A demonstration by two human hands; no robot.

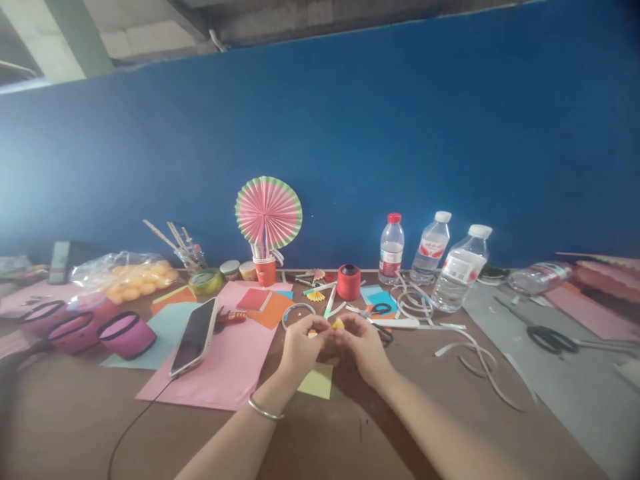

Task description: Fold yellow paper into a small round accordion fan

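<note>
My left hand [301, 343] and my right hand [364, 348] meet over the middle of the table, thumbs and fingertips pinched together. Between them is a small yellow piece of folded paper [339, 324], partly covered by the fingers. Below my left hand lies a yellow-green paper square [318, 381] on the brown tabletop. Just beyond the hands stand a red spool of thread [349, 283] and a small yellow pleated paper fan [315, 296]. Black-handled scissors [381, 309] lie beside my right hand, partly hidden.
A phone [194, 337] rests on pink paper [225, 373] at left. A pink-and-green paper rosette [269, 212] stands in a red cup [265, 271]. Bottles [391, 250] and curling white strips [483, 360] are at right, with larger scissors [553, 339] further out. Purple bands [127, 335] lie at left.
</note>
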